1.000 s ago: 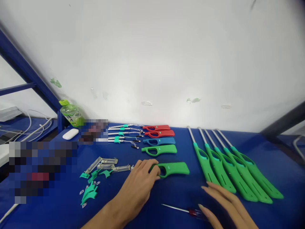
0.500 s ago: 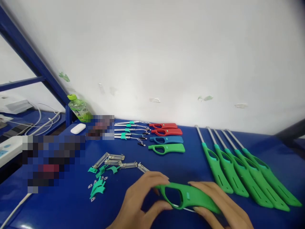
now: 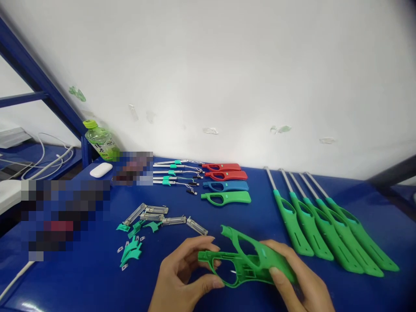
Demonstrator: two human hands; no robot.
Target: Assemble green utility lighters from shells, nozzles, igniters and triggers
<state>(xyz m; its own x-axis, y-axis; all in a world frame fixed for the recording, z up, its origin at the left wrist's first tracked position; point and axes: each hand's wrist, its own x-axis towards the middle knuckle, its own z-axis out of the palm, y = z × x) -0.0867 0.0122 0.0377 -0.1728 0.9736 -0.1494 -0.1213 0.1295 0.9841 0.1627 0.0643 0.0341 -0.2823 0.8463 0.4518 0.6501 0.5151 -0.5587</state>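
Low in the view, a green lighter casing is split into two halves that meet near the handle end. The lower half shell [image 3: 242, 277] shows its ribbed inside, and my left hand [image 3: 183, 273] pinches its front ring between thumb and fingers. Over it, the upper half shell [image 3: 268, 256] tilts up at its narrow tip. My right hand [image 3: 300, 277] grips the handle end, thumb on top, its other fingers partly hidden. Several clear fuel tanks [image 3: 175, 221] and teal triggers [image 3: 131, 251] lie beyond my left hand.
Several finished green lighters [image 3: 294, 227] with metal tubes lie at right. At the back are red casings [image 3: 225, 175], a blue casing [image 3: 229, 186], a green casing [image 3: 232, 198] and wired metal rods [image 3: 167, 178]. A bottle [image 3: 102, 141] and white case [image 3: 101, 170] stand back left.
The green casing was closed between both hands; now its halves are apart at the front, the upper one lifted and the ribbed inside exposed. The view has shifted slightly.
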